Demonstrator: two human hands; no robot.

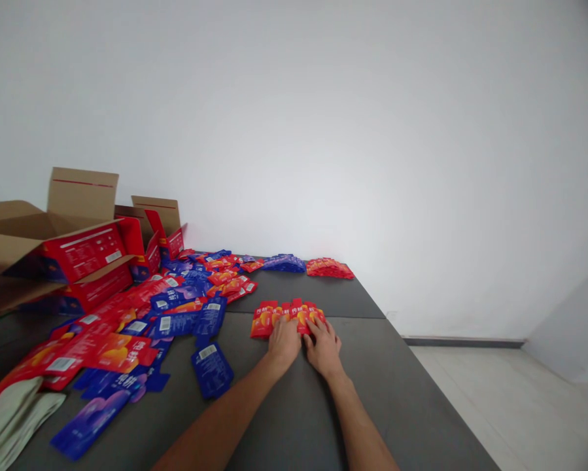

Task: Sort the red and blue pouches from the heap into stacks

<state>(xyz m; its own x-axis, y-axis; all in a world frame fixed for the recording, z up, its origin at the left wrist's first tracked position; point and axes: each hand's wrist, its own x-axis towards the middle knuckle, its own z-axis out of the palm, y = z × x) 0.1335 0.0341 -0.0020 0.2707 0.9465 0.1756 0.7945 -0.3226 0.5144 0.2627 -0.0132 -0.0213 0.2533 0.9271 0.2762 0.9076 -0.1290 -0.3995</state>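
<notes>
A row of overlapping red packets [263,319] with orange fruit pictures lies on the dark table in front of me. My left hand [284,341] rests on the near edge of the row's middle, its fingers bent and close together on the packets. To its right, my right hand [323,348] lies over the row's right end with its fingers spread on the packets. The hands cover the lower parts of several packets. A blue packet [212,370] with a white barcode label lies left of my left forearm.
A loose heap of red and blue packets [176,322] spreads across the table's left side. Behind it stand open cardboard boxes [85,252]. A blue packet row [284,263] and a red packet row [329,267] lie at the back. A pale folded cloth [19,418] is front left.
</notes>
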